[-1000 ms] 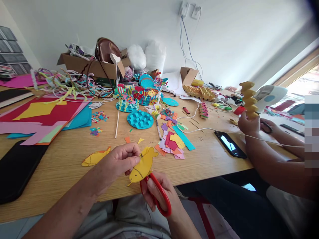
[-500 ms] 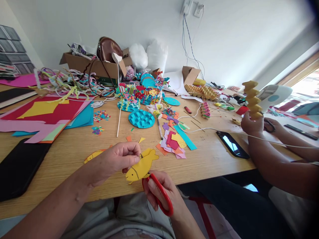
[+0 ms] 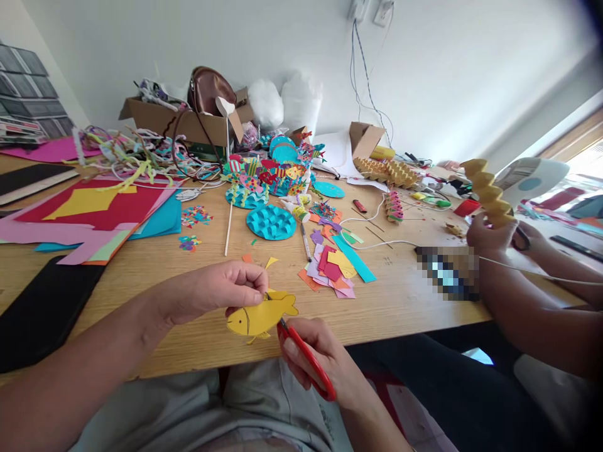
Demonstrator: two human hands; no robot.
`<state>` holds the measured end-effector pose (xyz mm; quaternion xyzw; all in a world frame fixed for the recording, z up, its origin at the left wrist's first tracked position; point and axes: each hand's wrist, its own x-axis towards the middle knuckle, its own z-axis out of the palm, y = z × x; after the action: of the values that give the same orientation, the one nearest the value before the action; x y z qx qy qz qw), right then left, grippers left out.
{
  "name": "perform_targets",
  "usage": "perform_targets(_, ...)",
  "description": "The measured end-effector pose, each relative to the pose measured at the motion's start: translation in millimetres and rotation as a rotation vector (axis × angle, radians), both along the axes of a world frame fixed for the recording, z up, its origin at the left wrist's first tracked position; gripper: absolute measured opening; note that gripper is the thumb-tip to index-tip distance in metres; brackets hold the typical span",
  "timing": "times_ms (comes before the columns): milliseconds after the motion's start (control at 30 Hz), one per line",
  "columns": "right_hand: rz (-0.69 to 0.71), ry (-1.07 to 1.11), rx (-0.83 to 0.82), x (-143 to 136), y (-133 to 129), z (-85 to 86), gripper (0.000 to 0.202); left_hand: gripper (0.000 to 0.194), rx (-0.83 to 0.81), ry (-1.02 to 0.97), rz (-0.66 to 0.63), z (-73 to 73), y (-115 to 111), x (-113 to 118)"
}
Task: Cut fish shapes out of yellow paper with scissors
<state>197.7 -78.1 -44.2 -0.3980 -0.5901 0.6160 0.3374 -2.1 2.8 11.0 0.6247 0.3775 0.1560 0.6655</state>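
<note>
My left hand (image 3: 235, 285) pinches a yellow paper fish (image 3: 261, 316) by its upper edge, over the front of the table. The fish has a drawn eye and gill line, its head to the left and its tail to the right. Red-handled scissors (image 3: 311, 364) are in my right hand (image 3: 313, 355), their short visible blade part close to the fish's lower edge near the tail. Whether the blades touch the paper I cannot tell. A small yellow paper scrap (image 3: 271, 262) lies just beyond my left hand.
Paper scraps (image 3: 325, 276), a blue cardboard disc (image 3: 271, 223) and a pen (image 3: 306, 243) lie beyond my hands. Coloured sheets (image 3: 94, 207) and a black phone-like slab (image 3: 47, 314) are at left. At right a co-worker's hands (image 3: 492, 235) hold a yellow cardboard strip (image 3: 490, 191) and dark-handled scissors.
The yellow fish has turned to lie more level, its head further left and its tail lower. The scissors have shifted slightly right, towards the tail. The camera view has moved a little.
</note>
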Motion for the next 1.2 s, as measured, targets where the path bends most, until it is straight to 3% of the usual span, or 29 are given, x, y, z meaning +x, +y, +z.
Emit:
perform_targets(467,-0.007,-0.091,0.039,5.8,8.5,8.0,0.048,0.011,0.115,0.025,0.002,7.9,12.3,2.5)
perform_targets(667,-0.082,-0.057,0.018,2.8,8.8,4.8,0.051,0.017,-0.042,-0.078,0.181,7.0,4.2,6.8)
perform_targets(800,-0.176,-0.044,-0.006,-4.0,8.9,3.7,0.054,0.018,-0.164,-0.309,0.413,-6.7,-7.6,14.0)
perform_targets(933,-0.215,0.013,0.008,-12.1,8.7,2.6,0.056,0.02,-0.286,-0.464,0.521,-22.9,-20.6,26.1)
perform_targets(1200,-0.229,0.082,0.007,-22.2,6.1,-3.0,0.054,0.02,-0.104,-0.402,0.606,-23.0,-26.6,37.7)
